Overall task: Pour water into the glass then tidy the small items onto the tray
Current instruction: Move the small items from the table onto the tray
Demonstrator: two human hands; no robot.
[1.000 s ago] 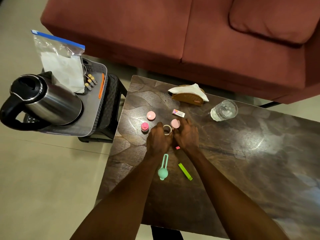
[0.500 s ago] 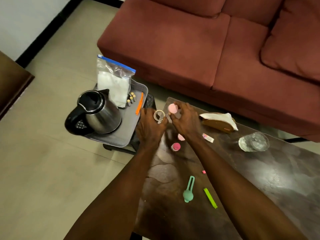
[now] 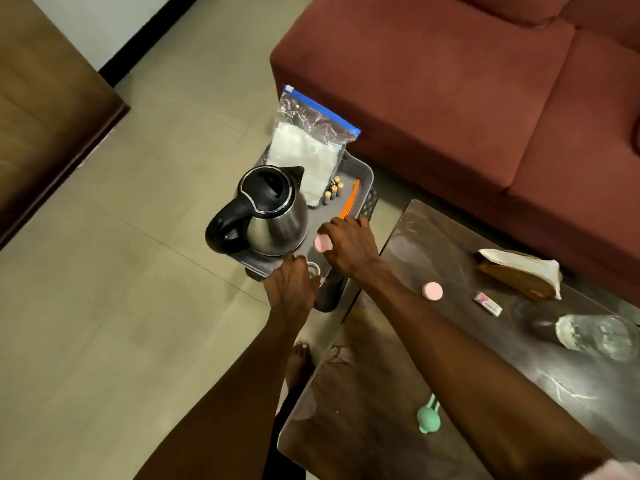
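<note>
Both hands hover over the grey tray [image 3: 363,174] left of the dark table. My left hand [image 3: 292,289] holds a small roll of tape [image 3: 314,269] at the tray's near edge. My right hand [image 3: 349,245] pinches a pink round lid [image 3: 322,243] just beside the steel kettle [image 3: 273,216]. On the table lie another pink lid [image 3: 432,291], a small eraser box [image 3: 487,303], a mint-green clip [image 3: 428,418] and the glass [image 3: 597,336] holding water.
The tray also carries a zip bag [image 3: 308,147], several batteries [image 3: 333,190] and an orange stick [image 3: 349,204]. A napkin holder [image 3: 519,273] stands at the table's far side. A red sofa [image 3: 467,98] lies behind. My foot [image 3: 299,365] rests on the floor.
Both hands have carried the tape roll and pink lid from the table leftward to over the tray. The view has swung left with them.
</note>
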